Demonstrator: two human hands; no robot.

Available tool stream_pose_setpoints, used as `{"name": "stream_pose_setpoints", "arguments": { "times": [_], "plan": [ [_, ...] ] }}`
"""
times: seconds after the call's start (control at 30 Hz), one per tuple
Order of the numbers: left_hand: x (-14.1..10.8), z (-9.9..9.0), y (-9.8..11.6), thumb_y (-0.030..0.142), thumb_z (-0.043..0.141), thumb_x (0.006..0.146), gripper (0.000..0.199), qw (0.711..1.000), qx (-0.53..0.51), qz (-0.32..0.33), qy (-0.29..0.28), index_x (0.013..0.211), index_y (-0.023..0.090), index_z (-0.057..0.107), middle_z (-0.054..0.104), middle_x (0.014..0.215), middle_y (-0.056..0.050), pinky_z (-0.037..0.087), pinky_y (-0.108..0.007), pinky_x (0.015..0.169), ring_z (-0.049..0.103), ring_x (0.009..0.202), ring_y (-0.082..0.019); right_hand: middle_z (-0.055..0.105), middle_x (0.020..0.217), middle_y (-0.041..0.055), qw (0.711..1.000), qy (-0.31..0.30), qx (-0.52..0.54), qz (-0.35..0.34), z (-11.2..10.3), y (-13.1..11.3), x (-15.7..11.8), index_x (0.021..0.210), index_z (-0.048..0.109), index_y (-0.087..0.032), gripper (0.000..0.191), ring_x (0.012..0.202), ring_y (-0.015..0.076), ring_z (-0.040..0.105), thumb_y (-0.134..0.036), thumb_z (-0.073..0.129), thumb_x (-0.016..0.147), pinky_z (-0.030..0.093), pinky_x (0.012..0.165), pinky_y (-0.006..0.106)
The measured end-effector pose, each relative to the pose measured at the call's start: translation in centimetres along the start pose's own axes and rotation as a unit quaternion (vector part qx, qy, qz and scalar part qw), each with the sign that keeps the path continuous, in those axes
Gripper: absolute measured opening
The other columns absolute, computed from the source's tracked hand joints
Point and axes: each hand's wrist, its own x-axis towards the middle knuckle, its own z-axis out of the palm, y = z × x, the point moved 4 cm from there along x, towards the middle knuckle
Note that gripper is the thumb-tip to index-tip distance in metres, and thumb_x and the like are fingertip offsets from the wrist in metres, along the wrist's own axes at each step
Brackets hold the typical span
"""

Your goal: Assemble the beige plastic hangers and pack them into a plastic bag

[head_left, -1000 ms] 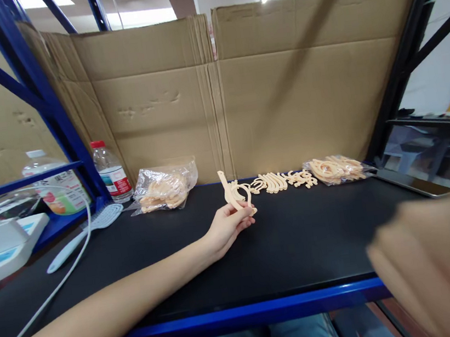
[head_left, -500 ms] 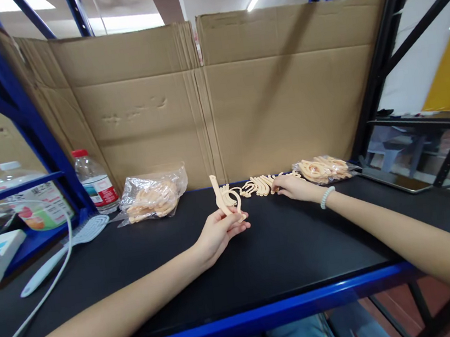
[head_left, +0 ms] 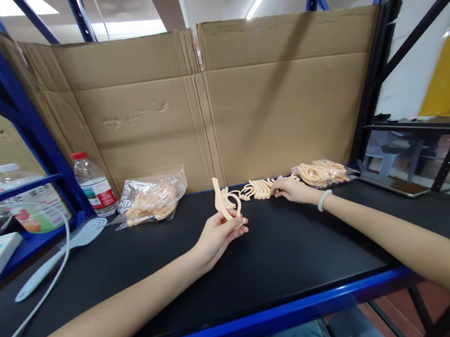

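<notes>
Near the middle of the black table, my left hand (head_left: 219,239) is closed round a cream curved piece (head_left: 220,199), which stands up from the fingers with a curved part at its right. Behind it on the table lie more cream pieces, partly hidden. My right hand (head_left: 294,190), with a pale bead bracelet at the wrist, reaches to the right part of a row of cream pieces (head_left: 259,188) near the cardboard. Its fingers are closed together at the pieces; what they hold, if anything, is too small to tell.
A clear bag of cream pieces (head_left: 152,201) lies at left, another bag (head_left: 320,172) at right beside a flat dark tablet (head_left: 397,183). Far left are a red-capped bottle (head_left: 97,185), a pale hairbrush (head_left: 88,233) and a white cable. Cardboard (head_left: 139,119) stands behind.
The view has shifted slightly. My right hand remains at the row of pieces, and my left hand still holds its piece, turned a little.
</notes>
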Motion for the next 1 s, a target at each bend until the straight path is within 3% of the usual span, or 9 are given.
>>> {"name": "stream_pose_setpoints", "arguments": {
  "times": [0.13,0.23,0.33,0.43,0.53,0.63,0.83,0.93,1.0],
  "plan": [
    [0.0,0.0,0.1,0.018,0.078,0.066,0.024,1.000,-0.007,0.008,0.000,0.081,0.012,0.060,0.066,0.079,-0.004,0.051,-0.022,0.071,0.062,0.066,-0.010,0.061,0.084,0.0073,0.999,0.044,0.026,-0.016,-0.4,-0.3,-0.1,0.080,0.067,-0.017,0.026,0.080,0.0176,0.058,-0.002,0.046,0.077,0.046,0.078,0.032],
    [0.0,0.0,0.0,0.019,0.079,0.065,0.025,1.000,-0.014,0.010,0.002,0.081,0.012,0.061,0.065,0.080,-0.003,0.051,-0.021,0.070,0.062,0.065,-0.009,0.063,0.080,0.0053,0.984,0.151,0.089,0.025,-1.8,-0.7,-0.1,0.083,0.064,-0.018,0.020,0.077,0.0171,0.059,-0.009,0.045,0.080,0.047,0.072,0.032],
    [0.1,-0.1,0.0,0.020,0.080,0.064,0.025,1.000,-0.016,0.006,0.010,0.081,0.011,0.064,0.065,0.081,-0.003,0.050,-0.020,0.067,0.061,0.063,-0.008,0.060,0.068,0.0014,0.938,0.252,0.206,0.120,-3.2,-1.6,-0.4,0.089,0.058,-0.018,0.013,0.060,0.0148,0.059,-0.020,0.047,0.082,0.046,0.054,0.027],
    [0.1,0.0,0.0,0.021,0.080,0.065,0.025,1.000,-0.016,0.000,0.012,0.081,0.010,0.065,0.065,0.079,-0.003,0.050,-0.020,0.067,0.060,0.062,-0.008,0.061,0.083,0.0035,0.872,0.290,0.364,0.153,-3.9,-3.8,-0.7,0.090,0.054,-0.018,0.018,0.062,0.0143,0.063,-0.031,0.058,0.078,0.047,0.049,0.025],
    [0.1,-0.1,-0.1,0.021,0.080,0.064,0.026,1.000,-0.018,0.000,0.013,0.082,0.010,0.066,0.065,0.078,-0.003,0.050,-0.020,0.067,0.060,0.062,-0.008,0.062,0.093,0.0053,0.800,0.266,0.513,0.162,-3.5,-6.2,-1.0,0.091,0.054,-0.018,0.029,0.074,0.0163,0.067,-0.036,0.068,0.072,0.054,0.062,0.029],
    [0.2,-0.2,-0.2,0.021,0.081,0.063,0.028,1.000,-0.017,0.004,0.010,0.084,0.010,0.066,0.065,0.078,-0.002,0.050,-0.020,0.067,0.060,0.062,-0.007,0.066,0.088,0.0045,0.735,0.225,0.607,0.201,-2.1,-7.6,-1.3,0.090,0.057,-0.018,0.029,0.074,0.0142,0.066,-0.033,0.072,0.070,0.055,0.071,0.030],
    [0.4,-0.4,-0.4,0.020,0.082,0.061,0.031,1.000,-0.003,0.015,-0.003,0.083,0.013,0.062,0.066,0.076,-0.002,0.048,-0.019,0.068,0.061,0.065,-0.008,0.065,0.086,0.0025,0.686,0.169,0.649,0.280,1.3,-7.9,-1.6,0.089,0.065,-0.018,0.026,0.066,0.0099,0.062,-0.008,0.072,0.065,0.055,0.067,0.026],
    [0.4,-0.3,-0.4,0.020,0.082,0.060,0.030,1.000,0.001,0.019,-0.008,0.079,0.013,0.060,0.066,0.075,-0.002,0.048,-0.020,0.070,0.062,0.068,-0.009,0.062,0.088,0.0004,0.645,0.155,0.690,0.290,2.0,-8.4,-1.6,0.093,0.065,-0.019,0.038,0.066,0.0081,0.061,0.003,0.066,0.063,0.055,0.072,0.024],
    [0.4,-0.3,-0.4,0.019,0.083,0.059,0.030,1.000,-0.002,0.020,-0.008,0.078,0.012,0.061,0.066,0.077,-0.003,0.049,-0.022,0.073,0.062,0.070,-0.009,0.061,0.084,0.0003,0.633,0.136,0.707,0.283,2.0,-9.1,-1.5,0.089,0.065,-0.017,0.032,0.069,0.0083,0.062,0.003,0.065,0.064,0.054,0.079,0.025]
  ]
}}
